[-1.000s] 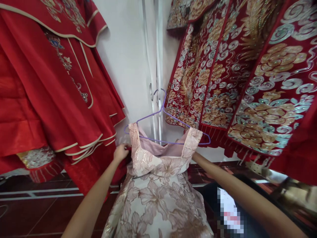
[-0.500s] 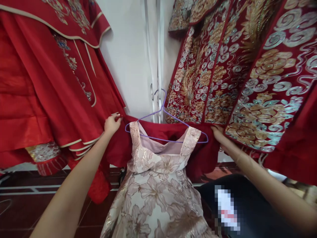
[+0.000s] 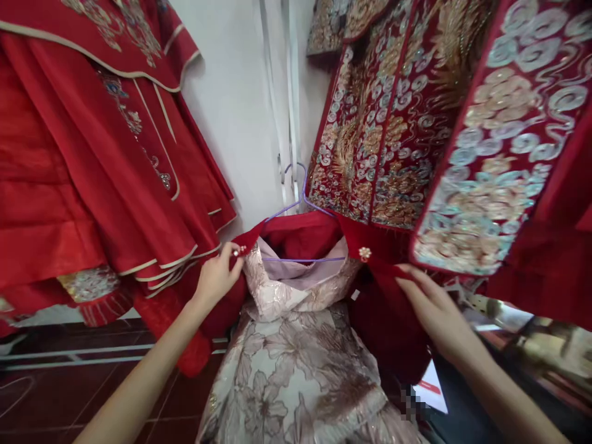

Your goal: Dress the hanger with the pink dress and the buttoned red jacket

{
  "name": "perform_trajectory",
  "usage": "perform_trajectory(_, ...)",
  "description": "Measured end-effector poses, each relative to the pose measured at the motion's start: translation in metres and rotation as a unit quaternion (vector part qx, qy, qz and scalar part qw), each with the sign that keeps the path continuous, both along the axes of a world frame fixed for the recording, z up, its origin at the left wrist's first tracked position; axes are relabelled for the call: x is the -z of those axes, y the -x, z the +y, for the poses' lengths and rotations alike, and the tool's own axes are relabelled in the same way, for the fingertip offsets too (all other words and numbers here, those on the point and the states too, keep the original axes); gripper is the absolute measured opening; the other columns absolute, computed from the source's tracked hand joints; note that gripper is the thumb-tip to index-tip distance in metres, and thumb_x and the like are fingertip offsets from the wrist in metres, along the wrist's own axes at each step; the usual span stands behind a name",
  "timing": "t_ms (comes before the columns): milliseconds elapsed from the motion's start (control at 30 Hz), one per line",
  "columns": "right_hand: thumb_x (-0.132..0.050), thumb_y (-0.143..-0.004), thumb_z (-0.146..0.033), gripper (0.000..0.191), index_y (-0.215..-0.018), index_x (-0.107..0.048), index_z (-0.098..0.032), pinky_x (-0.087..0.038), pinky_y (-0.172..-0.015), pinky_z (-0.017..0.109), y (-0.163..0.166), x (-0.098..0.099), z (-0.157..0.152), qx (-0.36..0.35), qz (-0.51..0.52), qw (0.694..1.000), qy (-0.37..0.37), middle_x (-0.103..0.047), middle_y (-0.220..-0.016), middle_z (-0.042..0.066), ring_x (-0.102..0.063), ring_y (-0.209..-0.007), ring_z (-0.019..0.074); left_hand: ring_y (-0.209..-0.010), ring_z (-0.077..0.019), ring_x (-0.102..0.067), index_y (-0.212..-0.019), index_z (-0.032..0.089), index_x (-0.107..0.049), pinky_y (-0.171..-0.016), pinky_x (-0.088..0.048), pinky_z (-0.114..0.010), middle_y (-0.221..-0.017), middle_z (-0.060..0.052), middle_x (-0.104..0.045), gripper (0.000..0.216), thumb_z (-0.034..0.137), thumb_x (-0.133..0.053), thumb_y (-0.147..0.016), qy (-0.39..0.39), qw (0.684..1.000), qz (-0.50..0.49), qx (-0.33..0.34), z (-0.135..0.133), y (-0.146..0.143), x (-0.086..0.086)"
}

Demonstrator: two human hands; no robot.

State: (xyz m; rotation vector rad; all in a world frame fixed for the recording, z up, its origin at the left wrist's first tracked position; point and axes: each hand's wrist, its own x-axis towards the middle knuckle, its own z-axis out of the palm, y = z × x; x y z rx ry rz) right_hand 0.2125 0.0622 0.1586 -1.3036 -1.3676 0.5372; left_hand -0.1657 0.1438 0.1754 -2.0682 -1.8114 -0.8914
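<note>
A pink floral brocade dress (image 3: pixel 296 364) hangs on a purple wire hanger (image 3: pixel 300 197) against a white wall. A plain red garment (image 3: pixel 305 237) is draped over the hanger's shoulders, around the dress. My left hand (image 3: pixel 217 277) pinches the garment's left front edge near a small button. My right hand (image 3: pixel 428 305) grips its right front panel, just below a pink flower button (image 3: pixel 365 253). Both front edges are drawn forward over the dress straps.
Red robes with cream trim (image 3: pixel 92 172) hang at the left. Heavily embroidered red and gold garments (image 3: pixel 439 135) hang at the right, close above my right hand. White cords (image 3: pixel 289 92) run down the wall. The floor (image 3: pixel 55 394) below is dark red tile.
The red garment was lifted behind the dress, spread wide, then brought over the hanger. Both hands have moved inward and forward, closing its front edges over the pink dress's shoulders.
</note>
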Motion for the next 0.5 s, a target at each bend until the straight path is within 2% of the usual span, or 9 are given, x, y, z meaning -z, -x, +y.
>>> perform_trajectory(33,-0.048,-0.084,-0.049,0.028,-0.089,-0.062,-0.025,-0.055,-0.071,0.034,0.009,0.009,0.011,-0.041,0.007,0.999,0.008,-0.068,-0.086,0.004,-0.065,-0.079,0.0226,-0.074,-0.0253,-0.068,-0.109,0.02,-0.047,-0.068,-0.048,-0.031,-0.084,-0.007,-0.068,0.024,0.032,-0.041,-0.09,0.035,0.998,0.043,-0.02,-0.002,-0.003,0.002)
perform_trajectory(100,-0.049,-0.083,-0.045,0.025,-0.083,-0.06,-0.023,-0.051,-0.08,0.031,0.028,0.026,0.039,-0.072,-0.004,0.997,-0.04,-0.066,-0.087,0.004,-0.062,-0.084,0.0206,-0.071,-0.0286,-0.068,-0.111,0.017,-0.045,-0.063,-0.047,-0.032,-0.077,-0.009,-0.068,0.025,0.031,-0.035,-0.092,0.085,0.991,0.094,-0.041,-0.003,-0.019,0.0)
perform_trajectory(167,-0.048,-0.084,-0.039,0.021,-0.081,-0.059,-0.021,-0.047,-0.085,0.032,0.054,0.038,0.065,-0.104,-0.027,0.991,-0.079,-0.063,-0.088,0.005,-0.059,-0.087,0.0201,-0.071,-0.0305,-0.068,-0.109,0.016,-0.044,-0.061,-0.045,-0.033,-0.074,-0.011,-0.067,0.024,0.03,-0.032,-0.093,0.107,0.989,0.095,-0.047,-0.002,-0.044,-0.005)
perform_trajectory(233,-0.046,-0.085,-0.033,0.019,-0.08,-0.057,-0.019,-0.046,-0.081,0.031,0.085,0.043,0.079,-0.143,-0.024,0.986,-0.078,-0.062,-0.084,0.004,-0.058,-0.082,0.0193,-0.072,-0.0293,-0.068,-0.106,0.017,-0.043,-0.061,-0.044,-0.032,-0.076,-0.011,-0.067,0.022,0.03,-0.029,-0.094,0.102,0.993,0.053,-0.03,-0.004,-0.074,-0.011)
perform_trajectory(333,-0.043,-0.086,-0.024,0.015,-0.079,-0.055,-0.019,-0.046,-0.078,0.029,0.124,0.044,0.072,-0.258,-0.027,0.962,-0.088,-0.06,-0.08,0.003,-0.057,-0.079,0.0177,-0.069,-0.0242,-0.067,-0.103,0.021,-0.042,-0.059,-0.041,-0.027,-0.073,-0.006,-0.066,0.018,0.031,-0.03,-0.095,0.106,0.992,-0.006,0.071,-0.013,-0.108,-0.014)
perform_trajectory(400,-0.04,-0.087,-0.02,0.017,-0.081,-0.056,-0.019,-0.046,-0.08,0.029,0.135,0.043,0.055,-0.306,-0.024,0.948,-0.09,-0.06,-0.084,0.003,-0.057,-0.082,0.0167,-0.066,-0.0224,-0.066,-0.1,0.023,-0.043,-0.058,-0.04,-0.026,-0.07,-0.003,-0.063,0.014,0.031,-0.033,-0.095,0.122,0.984,-0.021,0.13,-0.018,-0.113,-0.011)
perform_trajectory(500,-0.048,-0.085,-0.02,0.01,-0.077,-0.055,-0.019,-0.046,-0.079,0.029,0.125,0.044,0.033,-0.294,-0.056,0.95,-0.085,-0.056,-0.085,0.003,-0.056,-0.082,0.0169,-0.071,-0.0222,-0.065,-0.097,0.024,-0.045,-0.063,-0.042,-0.028,-0.076,-0.002,-0.063,0.01,0.031,-0.039,-0.093,0.117,0.982,-0.049,0.138,-0.018,-0.1,0.001)
